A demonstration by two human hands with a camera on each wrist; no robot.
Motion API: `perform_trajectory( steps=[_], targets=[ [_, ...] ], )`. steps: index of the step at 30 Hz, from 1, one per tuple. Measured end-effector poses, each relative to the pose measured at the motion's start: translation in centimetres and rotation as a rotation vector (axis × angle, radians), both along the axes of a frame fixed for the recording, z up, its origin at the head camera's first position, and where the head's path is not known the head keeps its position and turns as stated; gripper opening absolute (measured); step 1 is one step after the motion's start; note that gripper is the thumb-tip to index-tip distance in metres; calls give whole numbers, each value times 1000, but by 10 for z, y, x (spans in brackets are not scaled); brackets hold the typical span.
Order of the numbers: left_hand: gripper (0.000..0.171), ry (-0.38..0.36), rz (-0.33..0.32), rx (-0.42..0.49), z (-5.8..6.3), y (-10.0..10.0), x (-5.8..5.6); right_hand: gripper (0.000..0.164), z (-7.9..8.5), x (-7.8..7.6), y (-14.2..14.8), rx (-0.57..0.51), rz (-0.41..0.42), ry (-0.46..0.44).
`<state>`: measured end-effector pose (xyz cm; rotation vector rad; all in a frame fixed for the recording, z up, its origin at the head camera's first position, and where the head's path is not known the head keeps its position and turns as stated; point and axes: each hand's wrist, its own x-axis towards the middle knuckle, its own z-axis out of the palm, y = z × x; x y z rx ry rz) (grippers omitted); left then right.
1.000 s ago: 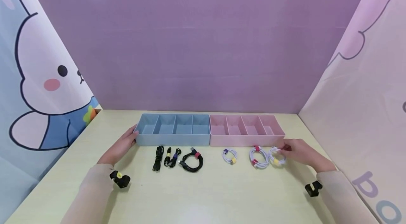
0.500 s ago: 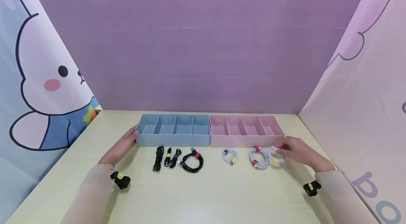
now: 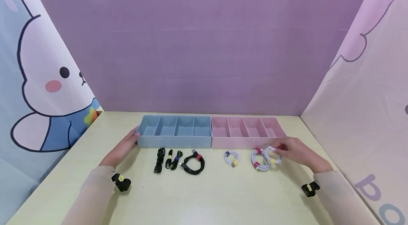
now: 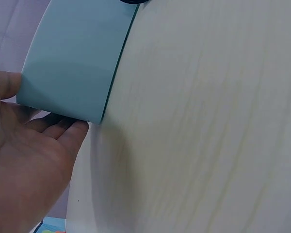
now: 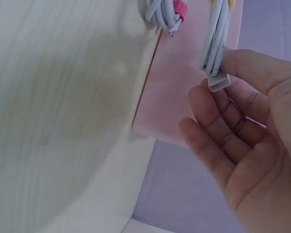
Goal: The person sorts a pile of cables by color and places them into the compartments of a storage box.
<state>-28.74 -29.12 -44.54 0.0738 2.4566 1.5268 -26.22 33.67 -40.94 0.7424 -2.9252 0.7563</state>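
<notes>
The left hand [image 3: 122, 147] holds the left end of a blue divided storage box [image 3: 173, 142], with its thumb at the rim and fingers against the end wall [image 4: 63, 111]. Between thumb and fingers, the right hand [image 3: 296, 152] pinches a coiled white cable [image 3: 271, 148] with a yellow tie; its plug [image 5: 219, 82] shows in the right wrist view. This coil is lifted in front of a pink divided storage box [image 3: 245, 142]. It overlaps a second white coil with red ties [image 3: 254, 161] in the head view. A smaller white coil [image 3: 225, 159] lies further left.
Black cables lie before the blue box: a long bundle [image 3: 158, 163], two small bundles, one [image 3: 169, 159] yellow-tied, and a ring [image 3: 192, 172] with a red tie. The boxes stand side by side near the purple backdrop [image 3: 204, 58]. Printed curtains [image 3: 47, 129] flank the table.
My right hand has moved left with the yellow-tied white cable, which now overlaps the red-tied coil in the head view. The left hand stays at the blue box.
</notes>
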Motion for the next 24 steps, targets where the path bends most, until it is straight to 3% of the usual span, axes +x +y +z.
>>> perform_trajectory(
  steps=[24],
  targets=[
    [68, -6, 9, -11, 0, 0, 0, 7, 12, -9, -26, -7, 31, 24]
  ],
)
